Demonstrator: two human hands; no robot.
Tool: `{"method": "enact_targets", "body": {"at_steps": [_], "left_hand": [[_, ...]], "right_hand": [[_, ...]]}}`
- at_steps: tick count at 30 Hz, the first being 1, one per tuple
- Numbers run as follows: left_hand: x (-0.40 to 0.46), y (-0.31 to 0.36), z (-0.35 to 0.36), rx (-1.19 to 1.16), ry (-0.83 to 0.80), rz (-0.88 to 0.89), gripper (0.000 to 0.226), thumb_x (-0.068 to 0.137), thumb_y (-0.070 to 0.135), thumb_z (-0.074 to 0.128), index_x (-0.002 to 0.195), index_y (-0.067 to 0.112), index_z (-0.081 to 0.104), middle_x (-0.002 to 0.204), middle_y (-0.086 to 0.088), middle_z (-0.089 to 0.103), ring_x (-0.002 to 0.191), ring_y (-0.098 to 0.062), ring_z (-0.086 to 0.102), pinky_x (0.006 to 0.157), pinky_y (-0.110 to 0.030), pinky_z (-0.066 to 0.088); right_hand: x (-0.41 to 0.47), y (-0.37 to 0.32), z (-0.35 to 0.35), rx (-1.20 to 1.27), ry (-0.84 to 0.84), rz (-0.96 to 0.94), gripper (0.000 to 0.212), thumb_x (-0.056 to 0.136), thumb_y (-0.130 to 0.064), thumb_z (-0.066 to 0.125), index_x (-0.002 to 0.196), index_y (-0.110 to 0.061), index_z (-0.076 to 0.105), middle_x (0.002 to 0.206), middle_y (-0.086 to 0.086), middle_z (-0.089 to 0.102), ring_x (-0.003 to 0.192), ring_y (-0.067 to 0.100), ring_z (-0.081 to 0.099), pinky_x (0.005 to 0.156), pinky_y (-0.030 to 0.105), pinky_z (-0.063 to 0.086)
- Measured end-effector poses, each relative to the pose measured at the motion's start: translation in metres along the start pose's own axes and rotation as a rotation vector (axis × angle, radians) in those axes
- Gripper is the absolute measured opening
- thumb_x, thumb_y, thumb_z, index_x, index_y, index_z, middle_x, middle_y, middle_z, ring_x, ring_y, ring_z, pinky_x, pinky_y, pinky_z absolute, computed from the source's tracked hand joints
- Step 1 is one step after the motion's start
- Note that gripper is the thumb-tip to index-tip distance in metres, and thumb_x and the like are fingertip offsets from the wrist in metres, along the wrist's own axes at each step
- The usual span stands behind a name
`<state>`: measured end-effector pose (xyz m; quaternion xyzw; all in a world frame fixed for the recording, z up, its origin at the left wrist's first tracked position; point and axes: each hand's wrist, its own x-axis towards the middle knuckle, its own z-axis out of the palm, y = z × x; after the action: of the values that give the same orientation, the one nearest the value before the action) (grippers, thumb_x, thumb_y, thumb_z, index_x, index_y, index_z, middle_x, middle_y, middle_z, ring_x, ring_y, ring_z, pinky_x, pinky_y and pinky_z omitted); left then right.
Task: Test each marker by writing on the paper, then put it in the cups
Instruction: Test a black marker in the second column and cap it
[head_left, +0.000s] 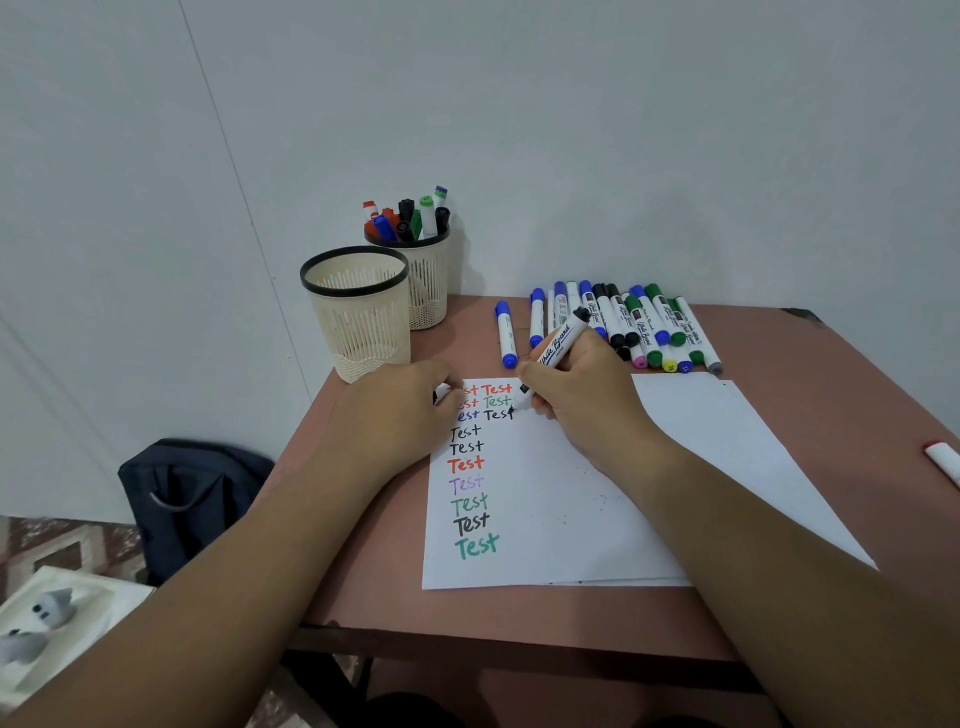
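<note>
Right hand (576, 395) grips a black whiteboard marker (553, 358), nib down on the paper (597, 509) beside a black "Test" in the second column. Left hand (410, 410) presses on the sheet's top-left corner, fingers curled over something small I can't make out. Untested markers (639, 325) lie in a row at the worktop's (467, 603) far edge; one mesh cup (426, 280) holds markers, the nearer cup (358, 312) beside it.

The left hand (410, 410) hides the leftmost words on the paper (675, 467), and at three o'clock the frame edge crops a marker (943, 460).
</note>
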<state>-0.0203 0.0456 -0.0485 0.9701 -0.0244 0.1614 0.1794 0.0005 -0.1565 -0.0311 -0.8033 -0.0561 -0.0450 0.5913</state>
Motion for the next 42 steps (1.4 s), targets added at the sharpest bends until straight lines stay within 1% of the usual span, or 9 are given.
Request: {"method": "enact_targets", "body": {"at_steps": [7, 10, 14, 16, 18, 21, 25, 31, 42], "left_hand": [[-0.002, 0.004, -0.005, -0.027, -0.024, -0.009, 0.018, 0.095, 0.046, 0.056, 0.108, 0.039, 0.067, 0.078, 0.012, 0.062, 0.081, -0.013, 0.061, 0.063, -0.03, 0.045], [-0.007, 0.008, -0.011, -0.028, -0.016, 0.024, 0.027, 0.095, 0.043, 0.058, 0.121, 0.035, 0.056, 0.086, 0.012, 0.057, 0.086, -0.013, 0.057, 0.066, -0.031, 0.04], [-0.01, 0.009, -0.01, -0.244, 0.007, 0.131, 0.046, 0.095, 0.013, 0.055, 0.139, 0.021, 0.044, 0.104, 0.006, 0.058, 0.101, -0.015, 0.052, 0.086, -0.034, 0.045], [-0.01, 0.007, -0.008, -0.304, 0.034, 0.16, 0.041, 0.097, 0.004, 0.052, 0.136, 0.016, 0.045, 0.108, 0.004, 0.06, 0.105, -0.015, 0.054, 0.093, -0.034, 0.046], [-0.008, 0.005, -0.006, -0.318, 0.041, 0.16, 0.025, 0.098, 0.004, 0.056, 0.12, 0.015, 0.052, 0.107, 0.004, 0.063, 0.102, -0.013, 0.057, 0.091, -0.036, 0.049], [-0.005, 0.004, -0.007, -0.306, 0.012, 0.111, 0.013, 0.095, 0.015, 0.066, 0.107, 0.014, 0.061, 0.103, 0.0, 0.067, 0.095, -0.017, 0.06, 0.083, -0.044, 0.051], [-0.007, 0.008, -0.011, -0.32, 0.011, 0.115, 0.015, 0.094, 0.019, 0.069, 0.108, 0.014, 0.07, 0.099, 0.001, 0.071, 0.092, -0.017, 0.062, 0.081, -0.044, 0.05], [-0.01, 0.012, -0.017, -0.347, 0.05, 0.207, 0.02, 0.094, 0.015, 0.068, 0.113, 0.02, 0.073, 0.095, 0.012, 0.07, 0.091, -0.005, 0.056, 0.074, -0.017, 0.042], [-0.013, 0.014, -0.019, -0.352, 0.025, 0.321, 0.01, 0.095, 0.009, 0.064, 0.1, 0.014, 0.072, 0.081, 0.005, 0.069, 0.082, -0.012, 0.057, 0.068, -0.028, 0.042]], "right_hand": [[0.0, -0.001, -0.002, 0.054, 0.018, 0.03, 0.014, 0.09, -0.014, 0.074, 0.097, -0.007, 0.065, 0.071, -0.002, 0.066, 0.061, 0.011, 0.06, 0.059, 0.028, 0.049], [-0.002, -0.004, -0.004, 0.17, 0.042, 0.041, 0.01, 0.092, -0.012, 0.074, 0.096, -0.009, 0.066, 0.066, -0.007, 0.071, 0.06, 0.008, 0.063, 0.058, 0.027, 0.054], [-0.003, -0.007, -0.005, 0.348, 0.055, 0.052, 0.011, 0.091, -0.011, 0.077, 0.096, -0.014, 0.067, 0.078, -0.002, 0.075, 0.072, 0.014, 0.07, 0.075, 0.032, 0.061], [-0.003, -0.007, -0.004, 0.408, 0.044, 0.05, 0.012, 0.09, -0.008, 0.077, 0.095, -0.015, 0.069, 0.086, 0.003, 0.076, 0.083, 0.022, 0.075, 0.086, 0.038, 0.062], [-0.004, -0.006, -0.004, 0.458, 0.018, 0.029, 0.009, 0.092, -0.005, 0.074, 0.095, -0.013, 0.071, 0.089, 0.006, 0.077, 0.086, 0.026, 0.076, 0.09, 0.042, 0.061], [-0.007, -0.008, -0.005, 0.519, -0.018, -0.013, 0.009, 0.096, 0.0, 0.067, 0.097, -0.008, 0.072, 0.087, 0.01, 0.077, 0.082, 0.023, 0.075, 0.084, 0.038, 0.059], [-0.013, -0.011, -0.008, 0.522, -0.03, -0.085, 0.011, 0.094, 0.002, 0.068, 0.096, -0.007, 0.073, 0.089, 0.016, 0.077, 0.083, 0.028, 0.077, 0.082, 0.036, 0.062], [-0.014, -0.012, -0.006, 0.522, -0.078, -0.082, 0.009, 0.093, 0.005, 0.069, 0.096, -0.003, 0.073, 0.091, 0.018, 0.078, 0.085, 0.03, 0.078, 0.083, 0.038, 0.063], [-0.017, -0.011, -0.005, 0.554, -0.189, -0.047, 0.016, 0.083, 0.011, 0.077, 0.094, 0.001, 0.075, 0.094, 0.025, 0.076, 0.091, 0.035, 0.077, 0.082, 0.034, 0.063]]}}
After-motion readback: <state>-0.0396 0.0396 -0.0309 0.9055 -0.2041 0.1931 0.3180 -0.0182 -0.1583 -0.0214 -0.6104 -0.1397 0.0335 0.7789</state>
